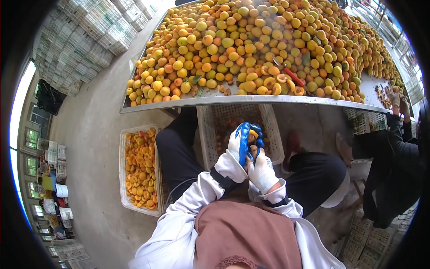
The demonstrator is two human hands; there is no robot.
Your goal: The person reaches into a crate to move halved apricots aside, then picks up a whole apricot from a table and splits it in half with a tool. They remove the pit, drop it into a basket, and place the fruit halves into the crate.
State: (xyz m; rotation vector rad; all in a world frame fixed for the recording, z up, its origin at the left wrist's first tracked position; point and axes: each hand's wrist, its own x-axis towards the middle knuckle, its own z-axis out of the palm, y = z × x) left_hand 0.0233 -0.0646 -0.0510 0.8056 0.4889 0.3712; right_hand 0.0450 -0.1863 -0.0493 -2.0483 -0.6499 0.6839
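My left hand (242, 142), in a white glove with a blue coated palm, is closed around an apricot (253, 135) that looks cut open. Close against it, my right hand (263, 172), gloved in white and blue, has its fingers bent in at the fruit. Whatever its fingertips grip is small and partly hidden. Both hands are over a pale plastic crate (274, 134) between my knees, with dark brownish bits inside. To my left stands a white crate (124, 179) holding many orange apricot halves (142, 168).
A metal-edged table (192, 102) in front bears a large heap of apricots (233, 49). A red-handled tool (293, 76) lies on the fruit. At right, another person (385, 152) reaches to the table. Stacked crates (89, 36) stand at the far left.
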